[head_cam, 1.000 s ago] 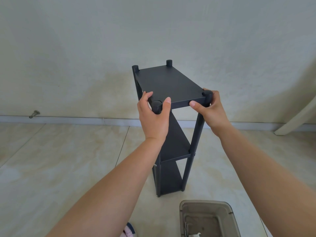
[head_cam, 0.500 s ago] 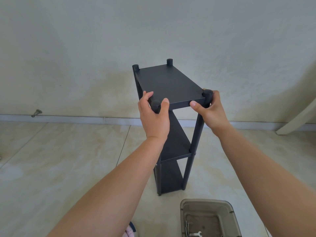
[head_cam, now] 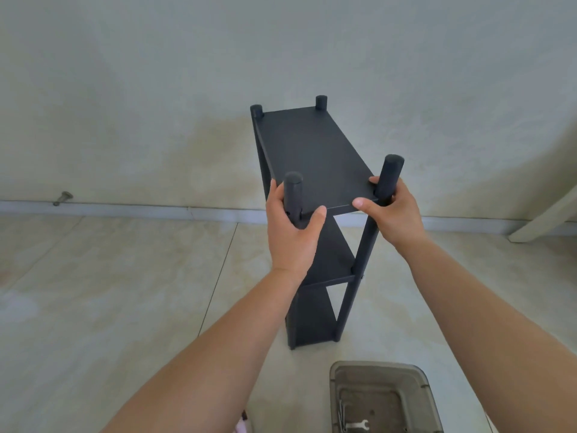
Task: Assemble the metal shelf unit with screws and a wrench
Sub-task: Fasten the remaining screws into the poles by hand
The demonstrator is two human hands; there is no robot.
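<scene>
Between both arms, left hand and right hand grip shelf unit posts.

- The shelf unit is matte black all over: boards and posts alike.
- The floor is pale beige tile with faint cloudy marbling and thin dark joint lines.
- The wall is off-white, with yellowish stains low down.
- The bin is translucent grey-brown.
- The wrench is silver.
</scene>
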